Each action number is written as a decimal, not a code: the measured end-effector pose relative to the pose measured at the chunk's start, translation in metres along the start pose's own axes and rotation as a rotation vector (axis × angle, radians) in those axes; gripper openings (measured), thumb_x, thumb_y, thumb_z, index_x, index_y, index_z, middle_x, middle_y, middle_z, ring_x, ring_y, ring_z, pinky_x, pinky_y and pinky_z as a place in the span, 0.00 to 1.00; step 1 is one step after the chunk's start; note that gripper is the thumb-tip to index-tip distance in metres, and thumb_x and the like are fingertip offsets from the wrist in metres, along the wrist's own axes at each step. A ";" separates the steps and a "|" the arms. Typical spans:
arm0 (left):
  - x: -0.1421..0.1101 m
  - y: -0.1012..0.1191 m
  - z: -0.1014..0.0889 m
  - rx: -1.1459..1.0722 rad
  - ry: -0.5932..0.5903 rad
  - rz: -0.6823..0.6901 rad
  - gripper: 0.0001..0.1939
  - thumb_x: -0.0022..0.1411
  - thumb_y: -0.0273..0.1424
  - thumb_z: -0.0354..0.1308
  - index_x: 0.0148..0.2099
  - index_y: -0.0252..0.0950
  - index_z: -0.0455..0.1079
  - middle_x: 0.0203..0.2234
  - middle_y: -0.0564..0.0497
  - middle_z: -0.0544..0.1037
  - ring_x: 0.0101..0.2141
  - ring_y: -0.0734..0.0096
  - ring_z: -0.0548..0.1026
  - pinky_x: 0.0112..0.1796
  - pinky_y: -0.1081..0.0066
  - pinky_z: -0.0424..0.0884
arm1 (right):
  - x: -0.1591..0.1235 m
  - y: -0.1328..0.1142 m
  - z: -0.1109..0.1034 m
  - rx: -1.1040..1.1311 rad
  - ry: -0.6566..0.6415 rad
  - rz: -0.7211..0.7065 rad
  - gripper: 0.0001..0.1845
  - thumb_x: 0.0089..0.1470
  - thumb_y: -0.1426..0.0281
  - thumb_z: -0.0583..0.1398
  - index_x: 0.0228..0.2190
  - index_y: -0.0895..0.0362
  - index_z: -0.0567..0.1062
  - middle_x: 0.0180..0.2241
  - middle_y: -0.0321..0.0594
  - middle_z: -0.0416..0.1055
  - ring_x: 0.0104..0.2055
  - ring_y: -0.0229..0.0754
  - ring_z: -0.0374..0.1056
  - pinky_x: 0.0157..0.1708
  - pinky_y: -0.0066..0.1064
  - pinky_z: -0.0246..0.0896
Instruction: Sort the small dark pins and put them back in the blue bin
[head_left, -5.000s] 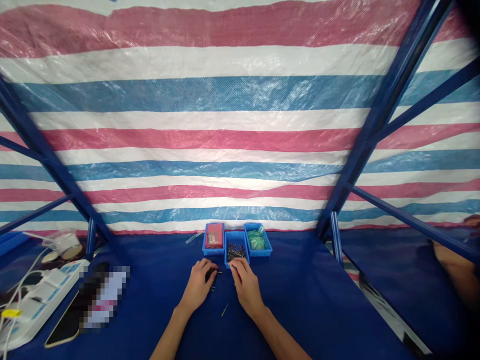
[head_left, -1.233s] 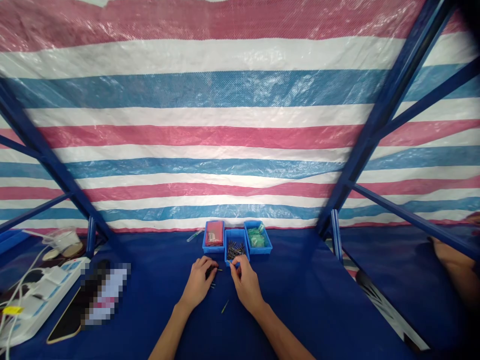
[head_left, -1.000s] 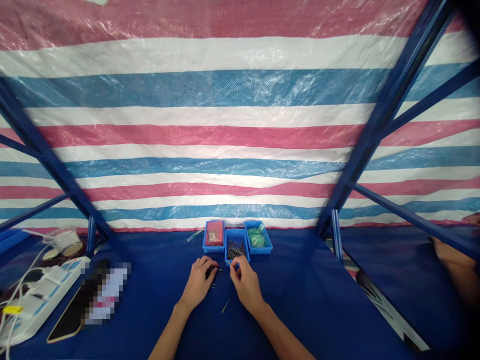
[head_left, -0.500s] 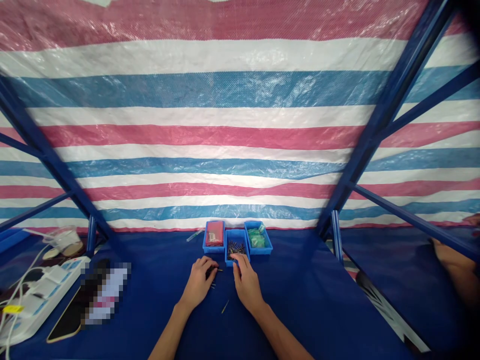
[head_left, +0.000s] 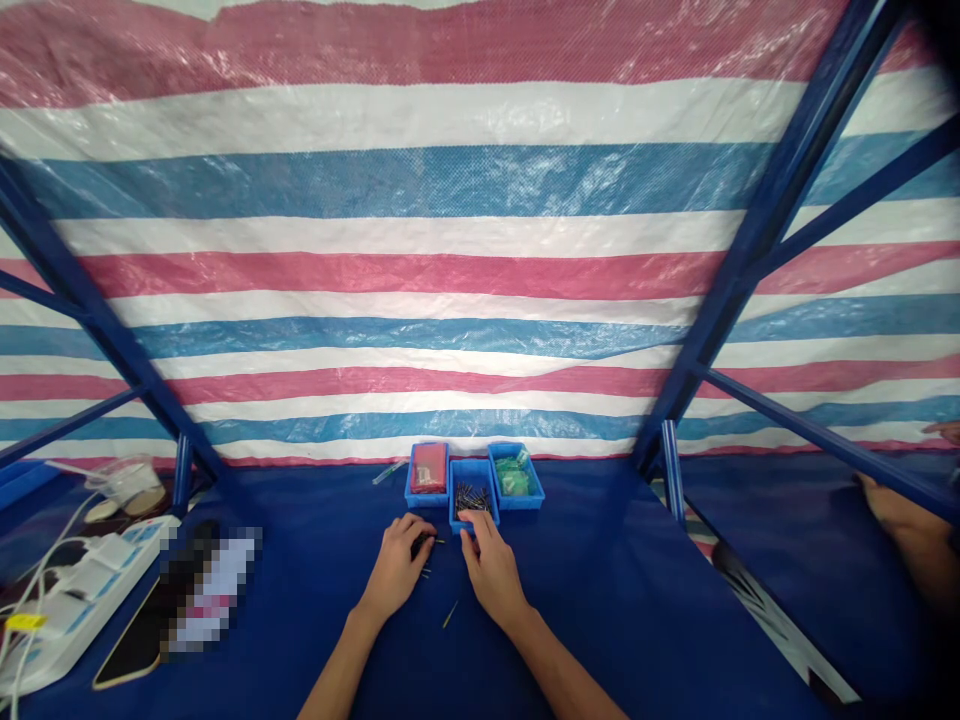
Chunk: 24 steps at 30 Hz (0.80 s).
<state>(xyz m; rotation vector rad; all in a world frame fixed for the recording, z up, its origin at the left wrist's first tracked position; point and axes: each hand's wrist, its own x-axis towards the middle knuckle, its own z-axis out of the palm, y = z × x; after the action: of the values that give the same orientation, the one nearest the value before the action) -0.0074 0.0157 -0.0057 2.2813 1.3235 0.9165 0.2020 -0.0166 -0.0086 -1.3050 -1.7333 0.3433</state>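
My left hand (head_left: pixel 402 562) rests on the blue table with its fingers curled over a few thin dark metal pieces (head_left: pixel 439 541). Some of their tips poke out beside the thumb and below the palm. At the near rim of the middle blue bin (head_left: pixel 454 520) is my right hand (head_left: pixel 493 568), thumb apart from the bent fingers. Nothing shows between them, though the fingertips are partly hidden. Many thin dark metal pieces (head_left: pixel 472 497) lie inside that bin. One slim piece with a yellowish end (head_left: pixel 450 614) lies alone on the table between my forearms.
Another blue bin with pink packets (head_left: pixel 429 467) stands left, one with green packets (head_left: pixel 514 474) right. A clear narrow item (head_left: pixel 387 472) lies behind. At left are a power strip (head_left: pixel 97 590) and a phone (head_left: pixel 129 640). Another person's arm (head_left: pixel 904 515) shows far right.
My right hand has shifted slightly left at the middle bin's near edge. My left hand stays in place. At far right, the other person's hand has moved a little.
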 end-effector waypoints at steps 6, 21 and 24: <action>0.000 -0.002 0.001 -0.012 0.008 -0.006 0.11 0.74 0.37 0.53 0.49 0.44 0.76 0.44 0.47 0.78 0.45 0.56 0.75 0.49 0.56 0.70 | 0.000 -0.004 -0.002 0.014 0.014 -0.012 0.14 0.71 0.70 0.51 0.51 0.48 0.72 0.50 0.41 0.73 0.49 0.43 0.76 0.46 0.32 0.72; 0.001 -0.002 0.000 -0.034 -0.017 -0.012 0.10 0.72 0.37 0.56 0.41 0.42 0.77 0.35 0.49 0.79 0.39 0.59 0.75 0.46 0.60 0.69 | -0.003 -0.005 -0.001 -0.056 -0.195 -0.099 0.10 0.69 0.71 0.55 0.44 0.49 0.75 0.42 0.36 0.76 0.41 0.41 0.76 0.42 0.29 0.69; 0.002 -0.001 -0.003 -0.078 -0.037 -0.034 0.08 0.71 0.38 0.59 0.41 0.44 0.78 0.36 0.50 0.81 0.40 0.59 0.75 0.47 0.60 0.69 | -0.003 -0.006 -0.002 -0.090 -0.214 -0.116 0.09 0.70 0.70 0.55 0.41 0.49 0.76 0.40 0.34 0.77 0.38 0.40 0.76 0.39 0.27 0.68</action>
<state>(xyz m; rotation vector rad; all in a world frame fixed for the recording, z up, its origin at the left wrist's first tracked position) -0.0097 0.0177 -0.0031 2.2002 1.2841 0.8948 0.2001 -0.0222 -0.0043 -1.2620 -2.0157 0.3517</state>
